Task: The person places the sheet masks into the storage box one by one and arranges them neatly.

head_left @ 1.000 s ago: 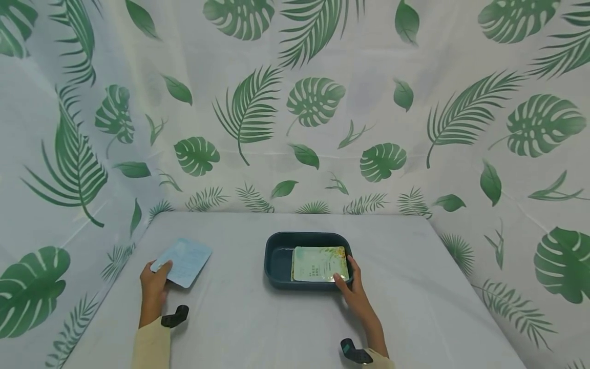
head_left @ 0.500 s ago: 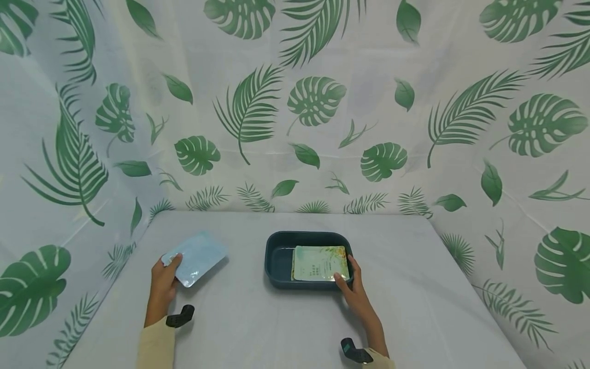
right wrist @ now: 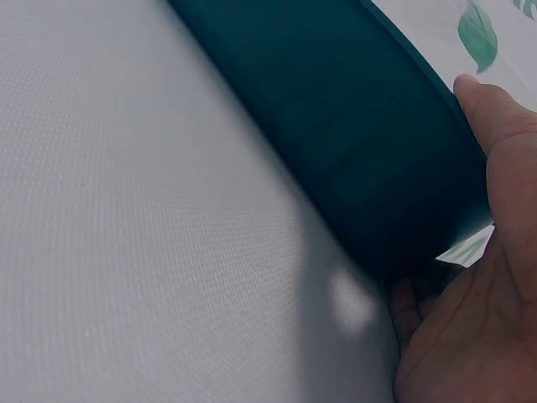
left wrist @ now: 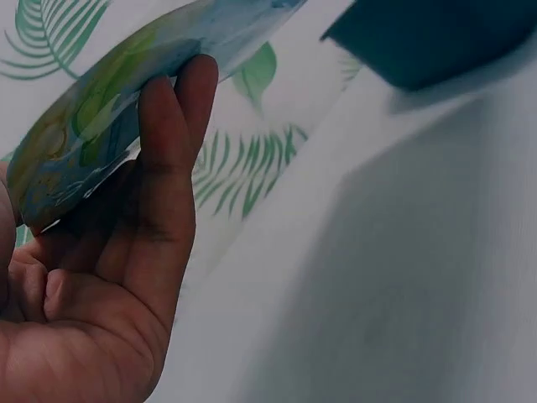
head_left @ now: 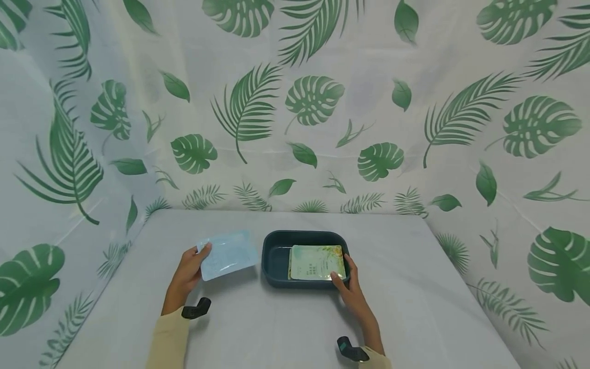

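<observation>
My left hand (head_left: pixel 188 271) pinches a flat light-blue sachet (head_left: pixel 231 254) by its left edge, thumb on top. The sachet is raised over the table, its right corner close to the dark teal bin (head_left: pixel 272 274). In the left wrist view, its underside (left wrist: pixel 92 101) shows green and yellow print, with the fingers (left wrist: pixel 168 159) supporting it from below. Inside the bin lies a pale green sachet (head_left: pixel 317 262) with yellow flowers, atop another whose left edge peeks out. My right hand (head_left: pixel 354 293) grips the bin's front right corner, thumb over the rim; in the right wrist view, fingers reach beneath its wall (right wrist: pixel 336 117).
A white cloth (head_left: pixel 258 328) covers the table. Behind and at both sides hang white curtains (head_left: pixel 341 169) printed with green leaves. Each wrist wears a black camera mount (head_left: pixel 197 308). The left part of the bin's floor shows bare.
My left hand has lifted the light-blue sachet off the table and carried it right, up to the bin's left side. The right hand keeps its grip on the bin, which stays in place.
</observation>
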The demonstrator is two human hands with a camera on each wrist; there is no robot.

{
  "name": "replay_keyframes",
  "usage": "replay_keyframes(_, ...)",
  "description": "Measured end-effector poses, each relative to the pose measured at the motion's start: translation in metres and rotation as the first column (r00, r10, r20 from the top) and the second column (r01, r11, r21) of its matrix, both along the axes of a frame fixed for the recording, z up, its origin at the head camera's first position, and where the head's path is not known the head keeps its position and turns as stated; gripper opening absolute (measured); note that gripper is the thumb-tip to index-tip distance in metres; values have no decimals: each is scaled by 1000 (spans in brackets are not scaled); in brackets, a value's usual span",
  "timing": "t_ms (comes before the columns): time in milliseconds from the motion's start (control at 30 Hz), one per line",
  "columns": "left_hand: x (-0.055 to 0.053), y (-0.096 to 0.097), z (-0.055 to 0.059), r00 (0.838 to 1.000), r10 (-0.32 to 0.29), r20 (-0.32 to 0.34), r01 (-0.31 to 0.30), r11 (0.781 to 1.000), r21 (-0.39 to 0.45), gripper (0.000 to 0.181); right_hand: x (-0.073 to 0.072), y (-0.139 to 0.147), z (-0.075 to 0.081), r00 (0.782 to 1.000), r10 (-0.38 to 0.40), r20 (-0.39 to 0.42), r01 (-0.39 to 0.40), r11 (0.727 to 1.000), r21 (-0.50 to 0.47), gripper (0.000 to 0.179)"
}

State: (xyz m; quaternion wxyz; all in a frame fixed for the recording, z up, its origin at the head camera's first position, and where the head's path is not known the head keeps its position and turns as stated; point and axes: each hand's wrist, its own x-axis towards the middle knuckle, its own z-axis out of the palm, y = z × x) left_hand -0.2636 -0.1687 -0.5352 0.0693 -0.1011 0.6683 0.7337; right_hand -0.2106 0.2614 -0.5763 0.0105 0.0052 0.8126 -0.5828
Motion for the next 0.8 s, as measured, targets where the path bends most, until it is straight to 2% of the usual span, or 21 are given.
replay_keyframes(100, -3, 11, 2, 1000, -27, -2, 27, 999, 20, 67, -1, -1, -2, 1000, -3, 3, 3, 1000, 5, 75)
replay_keyframes(267, -9, 31, 8, 994, -103, -36, 104, 994, 44, 65, 0, -1, 0, 1000, -14, 25, 13, 1000, 11, 75)
replay_keyframes(467, -18, 55, 17, 968, -232, -99, 235, 972, 20, 59, -1, 1, -1, 1000, -14, 14, 14, 1000, -8, 75)
replay_keyframes(567, -21, 67, 20, 958, -271, -96, 274, 961, 24, 53, -2, 2, -3, 1000, -14, 10, 14, 1000, 8, 75)
replay_keyframes(633, -24, 74, 22, 948, -305, -96, 307, 952, 10, 49, -3, 2, -4, 1000, -15, 10, 15, 1000, 19, 75)
replay_keyframes(733, -26, 84, 25, 922, -371, -108, 371, 928, -15, 45, -2, 2, -4, 1000, -15, 11, 15, 1000, 22, 75)
replay_keyframes(800, -28, 90, 26, 895, -429, -124, 428, 903, -40, 45, -1, 2, -3, 1000, -17, 13, 17, 1000, 17, 75)
